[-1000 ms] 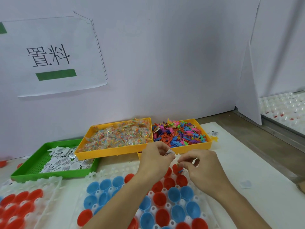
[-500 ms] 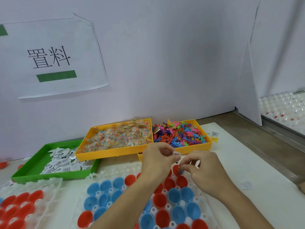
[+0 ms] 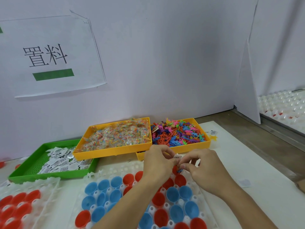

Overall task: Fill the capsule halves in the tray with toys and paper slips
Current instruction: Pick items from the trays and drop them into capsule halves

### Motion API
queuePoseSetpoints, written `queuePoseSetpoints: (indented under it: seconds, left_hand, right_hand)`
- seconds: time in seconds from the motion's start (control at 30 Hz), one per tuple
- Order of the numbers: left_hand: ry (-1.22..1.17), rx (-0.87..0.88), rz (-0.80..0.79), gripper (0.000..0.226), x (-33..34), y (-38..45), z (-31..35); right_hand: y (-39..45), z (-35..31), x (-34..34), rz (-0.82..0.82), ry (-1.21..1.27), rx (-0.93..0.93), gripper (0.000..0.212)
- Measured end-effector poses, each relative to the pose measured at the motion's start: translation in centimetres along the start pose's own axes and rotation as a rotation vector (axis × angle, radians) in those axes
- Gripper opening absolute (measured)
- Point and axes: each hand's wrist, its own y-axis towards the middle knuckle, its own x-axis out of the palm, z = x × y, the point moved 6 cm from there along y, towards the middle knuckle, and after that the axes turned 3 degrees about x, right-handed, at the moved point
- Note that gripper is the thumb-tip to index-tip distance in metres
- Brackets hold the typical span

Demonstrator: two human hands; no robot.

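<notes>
A white holder tray (image 3: 113,171) lies in front of me with several red and blue capsule halves (image 3: 172,194) standing open in it. Over its far right corner my left hand (image 3: 158,162) pinches a small printed paper slip (image 3: 177,157). Close beside it my right hand (image 3: 204,169) pinches a little blue toy (image 3: 179,170) just above a red capsule half (image 3: 175,169). The fingertips of both hands almost touch.
Behind the tray stand a green bin of paper slips (image 3: 54,161), a yellow bin of clear candy packets (image 3: 115,138) and a yellow bin of small coloured toys (image 3: 178,134). A second holder tray with red halves (image 3: 18,207) is at the left. White capsule trays (image 3: 283,104) lie far right.
Both hands have drifted slightly right and closer together over the tray's far corner. The slip and the toy stay pinched.
</notes>
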Motion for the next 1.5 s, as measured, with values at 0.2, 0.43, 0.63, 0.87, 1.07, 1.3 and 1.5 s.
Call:
queuePoseSetpoints:
  seconds: [0.2, 0.43, 0.63, 0.87, 1.07, 1.3, 1.5]
  left_hand:
    - [-0.03, -0.057, 0.007, 0.018, 0.1, -0.4, -0.4]
    - [0.128, -0.052, 0.027, 0.015, -0.3, -0.7, -0.1]
    - [0.119, -0.064, 0.019, 0.014, -0.7, -0.6, -0.7]
    - [-0.117, -0.023, 0.059, 0.017, -0.8, -0.4, 0.2]
    - [0.001, -0.052, -0.066, 0.012, -0.1, -0.2, 0.0]
    - [0.127, 0.029, -0.065, 0.013, -0.7, -0.2, 0.5]
    - [0.17, 0.072, -0.106, 0.008, -0.5, -0.1, 0.9]
  right_hand:
    - [-0.1, 0.2, 0.0, -0.013, 0.009, 0.032, 0.023]
    - [0.0, 0.2, 0.0, -0.014, -0.001, 0.035, 0.02]
    - [0.2, 0.3, 0.1, -0.029, -0.011, 0.047, 0.023]
    - [0.1, 0.3, 0.2, -0.039, 0.005, 0.052, 0.019]
    - [0.2, 0.4, 0.1, -0.04, 0.017, 0.058, 0.019]
    - [0.1, 0.4, 0.1, -0.057, 0.013, 0.064, 0.018]
    - [0.1, 0.6, 0.1, -0.054, -0.01, 0.062, 0.018]
